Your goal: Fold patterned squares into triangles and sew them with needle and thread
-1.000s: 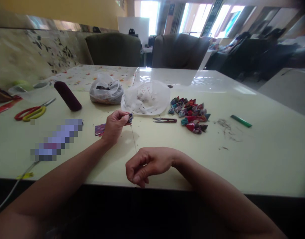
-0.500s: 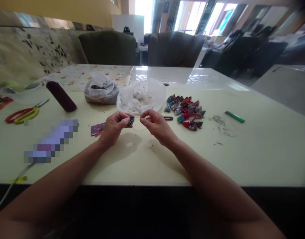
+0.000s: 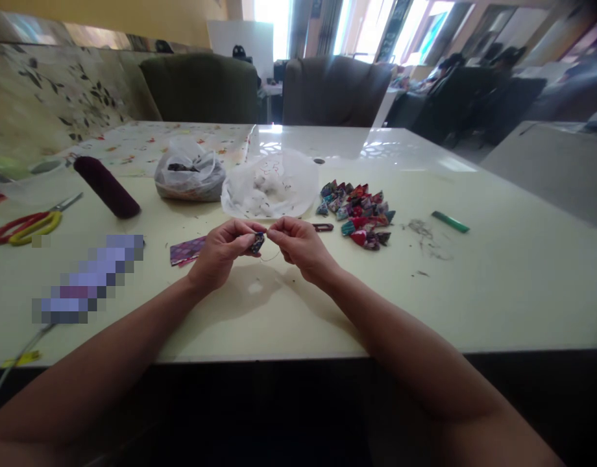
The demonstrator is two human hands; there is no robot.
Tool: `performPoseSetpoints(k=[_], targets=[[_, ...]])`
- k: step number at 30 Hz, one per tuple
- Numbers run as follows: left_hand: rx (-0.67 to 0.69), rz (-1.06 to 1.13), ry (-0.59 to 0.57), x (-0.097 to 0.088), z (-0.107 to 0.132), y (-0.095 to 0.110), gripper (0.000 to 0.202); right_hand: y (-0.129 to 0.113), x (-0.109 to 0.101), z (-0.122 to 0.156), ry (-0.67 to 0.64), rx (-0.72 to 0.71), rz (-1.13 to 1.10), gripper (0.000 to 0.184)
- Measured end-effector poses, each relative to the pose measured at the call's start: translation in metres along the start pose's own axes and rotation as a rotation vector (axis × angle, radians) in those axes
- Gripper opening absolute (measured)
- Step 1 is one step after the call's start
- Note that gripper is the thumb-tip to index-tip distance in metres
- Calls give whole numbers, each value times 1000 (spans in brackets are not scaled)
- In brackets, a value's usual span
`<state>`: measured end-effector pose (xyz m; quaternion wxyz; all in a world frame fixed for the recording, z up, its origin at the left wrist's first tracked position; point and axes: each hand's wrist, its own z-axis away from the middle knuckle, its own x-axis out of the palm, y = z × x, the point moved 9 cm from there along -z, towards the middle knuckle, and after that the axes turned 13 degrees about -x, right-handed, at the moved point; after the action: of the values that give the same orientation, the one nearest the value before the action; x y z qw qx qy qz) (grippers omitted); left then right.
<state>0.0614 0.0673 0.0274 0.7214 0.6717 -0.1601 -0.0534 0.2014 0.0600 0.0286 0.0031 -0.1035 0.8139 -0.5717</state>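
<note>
Fabric piece (image 3: 256,242): small, dark, patterned, held just above the bench (image 3: 474,285) near its front middle.

Left hand (image 3: 220,250): grip closed, thumb and fingertips pinching the piece at its left edge. From this grip the piece projects toward 3 o'clock.

Right hand (image 3: 298,245): comes in from 3 o'clock, grip pinched shut just beside the piece's right edge, fingertips almost touching it. A fine thread (image 3: 270,259) sags in a short loop at 6 o'clock of the piece and runs up into the right pinch. Whether a needle sits in that pinch is too small to tell.

Key relation: both grips face each other along the 9-to-3 line with the piece between them. The left hand carries it and the right hand is the free one next to it. Long axis of the piece looks slightly tilted, but I cannot fix it.

Surroundings: thread snips (image 3: 322,227) at 1 o'clock of the right hand; pile of folded fabric pieces (image 3: 357,211) beyond at 2 o'clock; flat fabric patch (image 3: 186,250) at 9 o'clock of the left hand.
</note>
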Motion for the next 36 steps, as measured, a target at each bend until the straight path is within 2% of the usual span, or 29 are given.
performPoseSetpoints(k=[6,13,19,23,27,29,31,34,36], targets=[[3,7,-12,3,0,0,15,14,9,9,1,154,-259,32],[20,4,-27,6,2,1,16,22,24,14,-85,281,-484,27],[67,-18,-6,4,3,3,17,26,29,19,-122,332,-512,25],[89,-14,77,-4,1,6,17,27,27,18,-105,306,-485,26],[107,-7,181,-16,-1,8,17,28,21,19,-95,314,-322,21],[127,-23,235,-21,-1,10,17,29,22,21,-144,327,-210,24],[154,-43,276,-25,-1,13,17,29,28,26,-260,341,-127,28],[193,-79,309,-29,0,15,16,25,43,34,-461,329,-99,32],[206,-103,321,-31,0,15,15,19,51,38,-539,295,-126,36]])
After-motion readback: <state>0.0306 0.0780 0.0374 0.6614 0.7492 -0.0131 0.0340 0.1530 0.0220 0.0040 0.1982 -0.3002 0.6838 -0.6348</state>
